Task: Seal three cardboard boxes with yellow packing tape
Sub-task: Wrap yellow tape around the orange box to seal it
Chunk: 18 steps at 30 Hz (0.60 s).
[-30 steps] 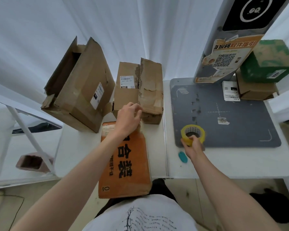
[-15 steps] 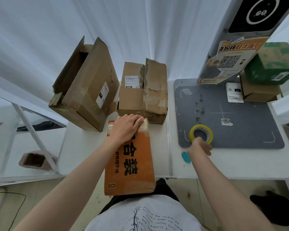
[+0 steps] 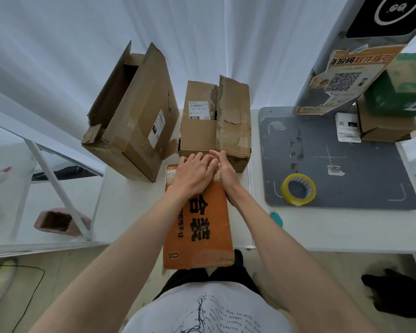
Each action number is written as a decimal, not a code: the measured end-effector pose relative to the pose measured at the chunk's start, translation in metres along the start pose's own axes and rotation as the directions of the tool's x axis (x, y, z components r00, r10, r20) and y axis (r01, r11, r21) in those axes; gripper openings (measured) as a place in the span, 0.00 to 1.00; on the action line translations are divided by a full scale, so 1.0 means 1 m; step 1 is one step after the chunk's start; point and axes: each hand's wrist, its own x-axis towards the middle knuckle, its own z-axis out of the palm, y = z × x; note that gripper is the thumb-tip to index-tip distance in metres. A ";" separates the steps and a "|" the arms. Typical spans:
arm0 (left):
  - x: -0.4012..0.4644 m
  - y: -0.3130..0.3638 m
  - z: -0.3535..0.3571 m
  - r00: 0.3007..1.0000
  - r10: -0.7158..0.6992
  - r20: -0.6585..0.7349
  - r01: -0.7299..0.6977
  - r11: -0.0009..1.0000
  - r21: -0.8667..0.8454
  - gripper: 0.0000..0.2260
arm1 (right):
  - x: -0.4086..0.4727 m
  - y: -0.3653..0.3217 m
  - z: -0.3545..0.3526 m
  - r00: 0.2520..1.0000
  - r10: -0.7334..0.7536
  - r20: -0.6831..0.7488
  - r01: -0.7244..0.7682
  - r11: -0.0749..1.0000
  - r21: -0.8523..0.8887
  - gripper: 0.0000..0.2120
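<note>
An orange box (image 3: 202, 234) with black characters lies in front of me, its near end hanging over the table's edge. My left hand (image 3: 193, 175) rests flat on its far end. My right hand (image 3: 225, 170) lies beside it, fingers straight, touching the left fingertips on that same end. The yellow tape roll (image 3: 298, 189) sits by itself on the grey mat (image 3: 360, 179) to the right. A medium brown box (image 3: 214, 121) stands just behind my hands. A large brown box (image 3: 135, 111) with open flaps leans at the left.
A green box (image 3: 404, 87) sits on a small brown box (image 3: 384, 127) at the far right, next to a grey post (image 3: 327, 75) with a QR poster. A small teal tool (image 3: 276, 218) lies on the white table (image 3: 334, 227). A pink container (image 3: 58, 221) sits low at the left.
My right hand let go of the tape roll, leaving it on the mat, and moved left to join my left hand on the orange box's far end.
</note>
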 end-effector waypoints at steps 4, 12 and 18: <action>-0.013 -0.004 0.002 0.998 -0.049 -0.036 0.052 0.997 0.060 0.37 | -0.001 0.010 -0.007 0.998 0.063 -0.015 -0.058 0.971 0.231 0.29; -0.032 -0.060 -0.010 0.987 -0.115 -0.108 0.090 0.973 -0.214 0.27 | -0.015 0.090 -0.022 0.909 0.412 -0.069 -0.417 0.903 -0.102 0.27; -0.057 -0.107 -0.007 0.982 -0.130 -0.139 0.068 0.921 -0.385 0.23 | -0.021 0.100 -0.017 0.909 0.409 -0.076 -0.416 0.904 -0.104 0.36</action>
